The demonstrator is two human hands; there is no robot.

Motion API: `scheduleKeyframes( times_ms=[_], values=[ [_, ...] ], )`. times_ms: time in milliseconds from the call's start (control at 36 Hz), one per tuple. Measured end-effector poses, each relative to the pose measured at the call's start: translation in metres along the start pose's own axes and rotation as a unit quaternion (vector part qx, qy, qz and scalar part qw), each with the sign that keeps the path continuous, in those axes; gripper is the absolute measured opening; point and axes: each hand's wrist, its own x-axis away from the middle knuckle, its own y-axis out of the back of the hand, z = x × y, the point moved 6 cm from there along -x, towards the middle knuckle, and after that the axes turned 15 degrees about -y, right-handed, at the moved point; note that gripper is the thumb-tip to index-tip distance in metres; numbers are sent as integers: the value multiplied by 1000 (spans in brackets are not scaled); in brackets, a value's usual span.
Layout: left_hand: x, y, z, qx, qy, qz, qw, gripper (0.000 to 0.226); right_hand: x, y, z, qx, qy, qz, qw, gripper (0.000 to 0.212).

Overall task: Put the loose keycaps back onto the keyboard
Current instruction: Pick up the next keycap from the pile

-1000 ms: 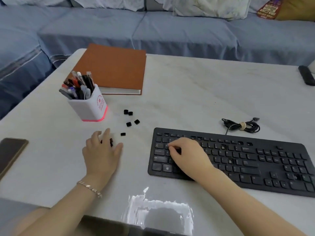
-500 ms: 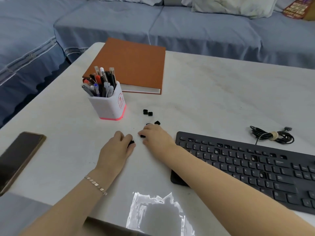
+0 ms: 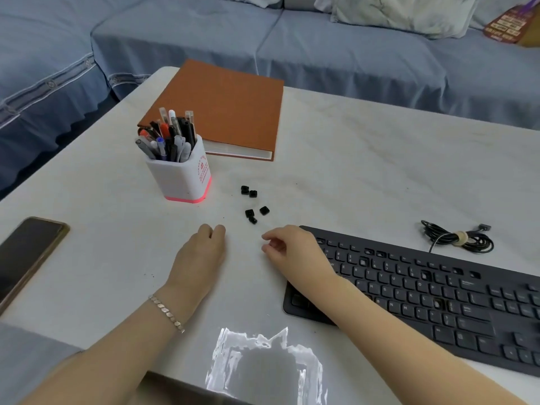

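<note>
Several loose black keycaps lie on the white table between the pen cup and the keyboard. The black keyboard sits at the right, with a few keyless gaps in its rows. My right hand hovers over the keyboard's upper-left corner. Its fingers are curled and its thumb and forefinger are pinched together, hiding what they hold. My left hand rests on the table just left of it, below the keycaps. Its fingers are loosely curled under and I see nothing in it.
A white pen cup full of pens stands left of the keycaps, with an orange binder behind it. A phone lies at the left edge. The coiled keyboard cable lies at the right. A blue sofa runs behind the table.
My right hand left the keyboard, reached to the keycaps beside my left hand, and has drawn back toward the keyboard. The keycap by my left thumb is gone from view.
</note>
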Motion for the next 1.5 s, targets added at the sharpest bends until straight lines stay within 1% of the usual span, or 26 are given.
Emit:
scheduleKeyframes(
  times_ms=[111,167,194,250,306,361,389,417,444,500,528,556,611,639,694,750,806,944,1028,1111,1167,1222,1278,1333,1444,1500],
  values=[
    [-2,0,-10,74,40,-28,996,26,15,17,-13,-84,-13,-7,996,20],
    [-4,-4,-17,117,71,-13,990,16,22,25,-21,-132,-32,-8,991,16],
    [-4,-4,-22,163,95,-11,982,15,25,29,-26,-158,-44,-7,986,15],
    [-7,-1,-33,279,152,-29,948,16,31,37,-37,-221,-75,4,972,17],
    [-15,2,-47,380,211,-46,900,19,38,45,-49,-296,-110,21,948,20],
    [-23,2,-65,481,261,-52,835,18,45,54,-60,-357,-142,33,923,21],
    [-27,1,-75,535,284,-50,794,17,50,57,-65,-381,-156,37,911,21],
    [-30,-1,-87,595,305,-50,742,16,54,60,-71,-402,-169,37,899,22],
    [-33,-3,-100,662,326,-53,673,16,59,63,-78,-422,-182,35,888,22],
    [-39,-6,-125,772,369,-61,514,15,69,66,-91,-455,-210,29,865,24],
    [-40,-8,-137,802,387,-55,451,14,74,67,-97,-471,-222,28,853,24],
    [-41,-10,-147,822,402,-44,400,14,79,67,-103,-490,-232,29,840,25],
    [-41,-11,-166,850,418,-19,319,15,88,70,-112,-530,-243,33,812,23],
    [-41,-11,-174,859,422,-6,290,15,93,71,-116,-548,-245,34,799,22],
    [-41,-11,-186,865,429,13,260,19,100,75,-123,-584,-244,37,774,20],
    [-40,-13,-195,862,436,26,257,23,107,79,-129,-612,-243,35,752,19],
    [-40,-15,-202,855,439,36,274,24,113,84,-134,-636,-244,29,731,19],
    [-40,-12,-215,825,421,61,373,19,124,94,-142,-693,-245,33,678,19],
    [-40,-8,-220,808,395,71,431,19,130,97,-146,-707,-247,37,662,18],
    [-41,-3,-224,778,359,90,507,22,133,100,-148,-708,-237,43,664,23],
    [-43,2,-227,742,319,107,579,23,135,102,-147,-704,-231,45,670,29],
    [-45,9,-231,694,260,123,660,21,137,103,-147,-698,-229,47,677,30],
    [-48,15,-237,648,197,134,723,18,137,104,-147,-694,-227,44,681,29],
    [-50,18,-241,630,161,133,748,16,137,105,-149,-691,-226,37,686,27],
    [-53,22,-245,623,140,118,761,20,137,107,-152,-675,-225,31,702,26],
    [-54,23,-246,619,129,112,766,22,137,107,-156,-656,-235,31,716,28]
  ],
)
